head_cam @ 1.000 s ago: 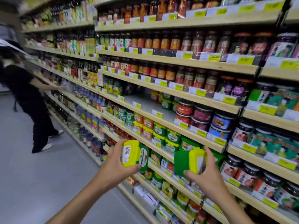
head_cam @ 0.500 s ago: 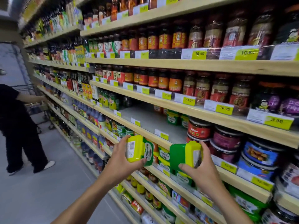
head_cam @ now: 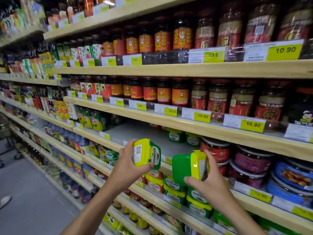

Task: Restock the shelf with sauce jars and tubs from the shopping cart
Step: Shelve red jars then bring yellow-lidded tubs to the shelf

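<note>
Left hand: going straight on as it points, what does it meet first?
Way looks free: the left hand and its tub face the bare shelf stretch; the green tubs at the back stand right of that line. Depth unclear.

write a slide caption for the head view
Left hand grips the left tub, right hand the right tub, before a part-stocked shelf.

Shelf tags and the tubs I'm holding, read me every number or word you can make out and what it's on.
"10.90": upper price tag, far right.
"12.90": middle-shelf price tag.
"10.90": next tag to its right.
"10.90": third tag, further right.
Too blurred to read: jar labels, the other tags, the left tub in the left hand, the right tub in the right hand.
</note>
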